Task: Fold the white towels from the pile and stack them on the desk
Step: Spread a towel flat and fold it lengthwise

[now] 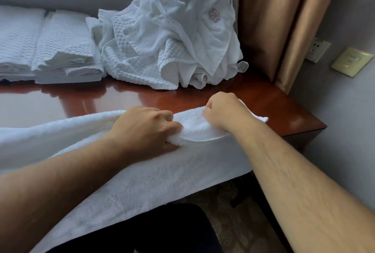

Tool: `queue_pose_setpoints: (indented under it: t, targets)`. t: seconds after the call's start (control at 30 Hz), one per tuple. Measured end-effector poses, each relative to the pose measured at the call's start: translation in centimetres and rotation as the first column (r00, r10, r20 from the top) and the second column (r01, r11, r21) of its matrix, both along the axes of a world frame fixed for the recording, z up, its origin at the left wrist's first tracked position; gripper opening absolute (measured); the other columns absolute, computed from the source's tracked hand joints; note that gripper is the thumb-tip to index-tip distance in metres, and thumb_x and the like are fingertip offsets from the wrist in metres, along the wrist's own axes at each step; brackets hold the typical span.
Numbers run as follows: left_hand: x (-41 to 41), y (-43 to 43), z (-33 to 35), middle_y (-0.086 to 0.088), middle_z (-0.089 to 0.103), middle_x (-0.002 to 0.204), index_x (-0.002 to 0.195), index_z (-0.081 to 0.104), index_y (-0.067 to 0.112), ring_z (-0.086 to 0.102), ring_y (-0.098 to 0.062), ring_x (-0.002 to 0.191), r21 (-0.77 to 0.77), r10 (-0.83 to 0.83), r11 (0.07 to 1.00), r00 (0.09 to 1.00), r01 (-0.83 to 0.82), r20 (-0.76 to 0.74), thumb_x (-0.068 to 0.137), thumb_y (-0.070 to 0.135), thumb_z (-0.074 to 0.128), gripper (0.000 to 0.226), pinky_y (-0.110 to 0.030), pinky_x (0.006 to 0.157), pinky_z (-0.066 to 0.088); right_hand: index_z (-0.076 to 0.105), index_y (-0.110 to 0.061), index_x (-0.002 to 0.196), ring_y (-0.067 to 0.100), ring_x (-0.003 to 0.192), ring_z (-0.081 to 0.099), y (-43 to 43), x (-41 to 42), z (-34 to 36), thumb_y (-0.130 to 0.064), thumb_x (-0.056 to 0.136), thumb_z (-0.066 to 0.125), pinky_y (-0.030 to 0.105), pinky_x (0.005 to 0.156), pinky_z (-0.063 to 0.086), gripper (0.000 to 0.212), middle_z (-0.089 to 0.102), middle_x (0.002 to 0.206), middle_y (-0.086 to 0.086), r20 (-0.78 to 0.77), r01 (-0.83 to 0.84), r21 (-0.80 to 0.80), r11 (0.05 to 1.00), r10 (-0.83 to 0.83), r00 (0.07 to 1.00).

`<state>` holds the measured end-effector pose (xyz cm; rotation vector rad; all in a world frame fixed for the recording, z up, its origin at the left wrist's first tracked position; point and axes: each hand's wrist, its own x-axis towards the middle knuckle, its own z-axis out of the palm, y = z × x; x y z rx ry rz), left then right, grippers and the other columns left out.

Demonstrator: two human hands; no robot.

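From the head camera, a white towel [142, 175] lies across the near edge of the glossy reddish-brown desk [121, 98] and hangs down over its front toward the person. The left hand [146, 127] rests on the towel with its fingers curled round a bunched fold of the cloth, and the right hand [225, 110] sits just beside it, fist closed and pinching the towel's far edge near its right-hand corner; that corner pokes out flat on the desk past the wrist. Both bare forearms reach in from the bottom of the view. Farther back on the desk, a loose pile of white towels [174, 35] rises against the tan curtain [284, 19]; one piece in it bears a small embroidered mark, though the stitching is too faint to read. To the left of the pile, touching it, stand two stacks of folded towels [60, 50] side by side, the left one partly cut off by the frame. On the grey wall to the right are a power socket [317, 50] and a beige switch plate [352, 62].
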<state>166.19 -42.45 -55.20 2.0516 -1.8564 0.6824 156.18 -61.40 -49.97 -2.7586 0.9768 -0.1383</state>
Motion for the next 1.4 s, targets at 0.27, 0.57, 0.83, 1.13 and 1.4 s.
queue_pose_setpoints:
  t: [0.27,0.57,0.83,1.13,1.4]
  targets:
    - [0.4,-0.2,-0.1,0.003,0.061,0.070,0.099,0.072,0.022,0.057,-0.025,0.056,-0.065,-0.043,0.997,0.999,0.043,0.013,0.080,0.057,0.054,0.044,-0.030,0.048,0.045,0.019,-0.030,0.158,0.029,0.150,0.009,0.8,-0.4,-5.2,-0.072,0.093,0.026,0.050,0.119,0.011,0.078,0.012,0.165,0.007,-0.094,0.048,-0.010,0.999,-0.049,0.994]
    - [2.6,-1.7,0.6,-0.001,0.063,0.075,0.088,0.066,0.014,0.057,-0.029,0.058,-0.076,-0.038,0.996,0.998,0.042,0.054,0.074,0.047,0.076,0.038,-0.033,0.051,0.047,0.012,-0.023,0.162,0.032,0.155,-0.002,-0.4,1.4,-5.6,-0.066,0.096,0.019,0.051,0.123,0.003,0.079,0.002,0.170,0.010,-0.099,0.117,-0.038,0.992,-0.120,0.988]
    - [5.9,-4.6,1.0,-0.003,0.063,0.072,0.085,0.066,0.012,0.057,-0.030,0.056,-0.032,-0.020,0.999,0.994,0.024,0.105,0.073,0.043,0.079,0.036,-0.032,0.048,0.044,0.023,-0.019,0.158,0.034,0.151,0.013,-2.8,4.8,-5.5,-0.060,0.095,0.020,0.051,0.120,0.015,0.075,0.015,0.166,0.012,-0.059,0.167,-0.082,0.982,-0.172,0.983]
    - [6.4,-3.2,0.3,0.001,0.069,0.103,0.114,0.058,0.018,0.066,-0.028,0.093,0.015,0.258,0.966,0.965,-0.258,-0.051,0.084,0.045,0.063,0.041,-0.040,0.077,0.046,0.050,-0.018,0.138,0.029,0.132,0.040,-5.5,6.1,-5.2,-0.056,0.095,0.036,0.047,0.109,0.032,0.059,0.048,0.143,0.007,0.091,0.096,-0.110,0.989,-0.087,0.992]
    - [7.4,7.3,-0.2,0.002,0.055,0.125,0.138,0.040,0.032,0.050,-0.025,0.114,0.261,0.687,0.727,0.683,-0.636,-0.248,0.088,0.062,0.044,0.058,-0.046,0.094,0.036,0.062,-0.007,0.101,0.030,0.091,0.057,-2.7,6.0,-4.1,-0.022,0.098,0.045,0.035,0.067,0.039,0.023,0.065,0.104,0.014,0.174,-0.002,-0.307,0.952,0.058,0.983]
